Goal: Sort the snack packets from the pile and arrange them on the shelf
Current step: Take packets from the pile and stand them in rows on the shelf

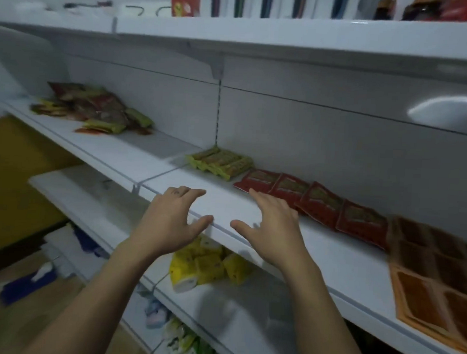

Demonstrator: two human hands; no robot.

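Left hand [170,222] and right hand [270,227] side by side over near edge of white metal shelf [331,252], palms down. Fingers [196,192] of both spread, slightly bent, holding nothing. Mixed pile of crumpled snack packets [95,110] lies far left on shelf. Right of it, sorted rows: green-yellow flat packets [221,162], overlapping red square packets [315,202], orange-brown packets [433,268]. Right hand just beside first red packet; contact cannot be told.

Left hand [172,217] and right hand [271,225] outstretched (fingers relaxed).
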